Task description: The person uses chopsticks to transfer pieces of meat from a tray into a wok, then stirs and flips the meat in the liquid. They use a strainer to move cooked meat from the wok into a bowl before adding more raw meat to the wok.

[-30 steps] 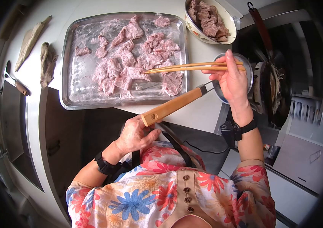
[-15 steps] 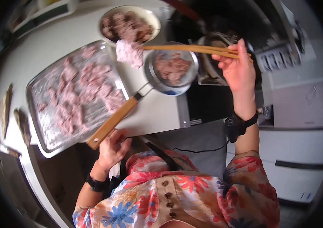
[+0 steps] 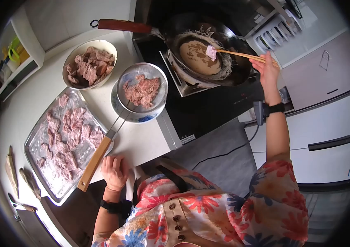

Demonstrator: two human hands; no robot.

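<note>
My right hand [image 3: 269, 73] is closed round a pair of wooden chopsticks [image 3: 238, 53], reaching over the wok [image 3: 241, 68]. Their tips pinch a pale coated piece of meat [image 3: 211, 53] above the foamy oil [image 3: 195, 55] in the wok. My left hand [image 3: 115, 171] rests at the counter edge with its fingers curled in and nothing seen in them, just beside the wooden handle [image 3: 95, 162] of a strainer [image 3: 122, 92]. Browned meat [image 3: 142, 91] lies in that strainer, which sits over a blue-and-white bowl [image 3: 146, 118].
A metal tray [image 3: 39, 175] of raw coated meat pieces [image 3: 65, 150] stands on the counter at the left. Behind it is a bowl [image 3: 68, 66] of cooked meat [image 3: 90, 68]. The wok's red handle [image 3: 125, 25] sticks out leftward over the stove [image 3: 208, 101].
My right hand has carried the chopsticks and the meat piece rightward, from above the counter to over the wok. My left hand stays by the strainer handle. The view has shifted.
</note>
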